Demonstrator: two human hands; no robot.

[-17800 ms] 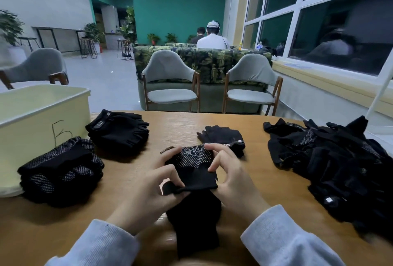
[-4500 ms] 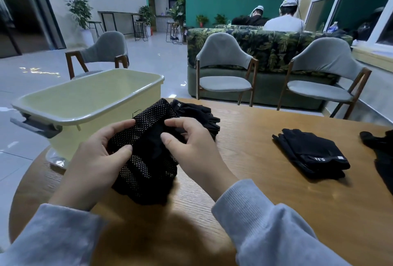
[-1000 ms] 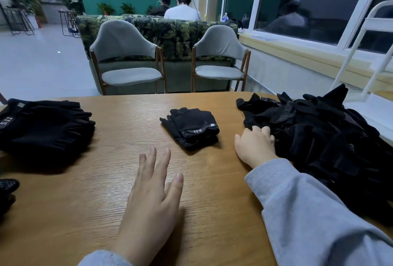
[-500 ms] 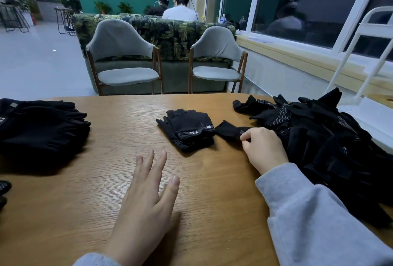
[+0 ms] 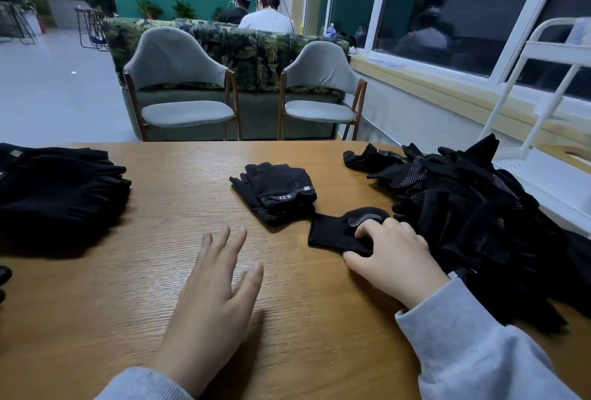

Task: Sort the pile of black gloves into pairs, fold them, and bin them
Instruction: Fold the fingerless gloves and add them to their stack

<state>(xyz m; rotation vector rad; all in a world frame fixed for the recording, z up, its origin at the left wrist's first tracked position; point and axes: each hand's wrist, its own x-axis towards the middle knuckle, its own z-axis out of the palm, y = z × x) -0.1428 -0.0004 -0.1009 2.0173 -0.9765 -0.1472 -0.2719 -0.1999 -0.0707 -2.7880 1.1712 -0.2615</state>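
Head view, looking down over a wooden surface (image 5: pixel 153 271). Left hand (image 5: pixel 214 300) laid flat on the bare wood, fingers straight and slightly spread, holding nothing. Right hand (image 5: pixel 393 259) curled over a single black glove (image 5: pixel 335 233), thumb tucked under its near edge and fingertips pressing on top, pinching it. That glove lying flat just beside the big loose pile of black gloves (image 5: pixel 473 217) heaped at the right edge of the surface, its dotted grip patch facing up. Folded pair (image 5: pixel 276 191) with a "5.11" cuff label resting mid-surface, just beyond the pinched glove and close to touching it. Stack of folded gloves (image 5: pixel 57 195) sitting at the far left, well apart from both hands. Grey sleeves on both arms. Two grey chairs (image 5: pixel 179 86) standing past the far edge of the surface. White rack (image 5: pixel 543 80) standing at right by the window.
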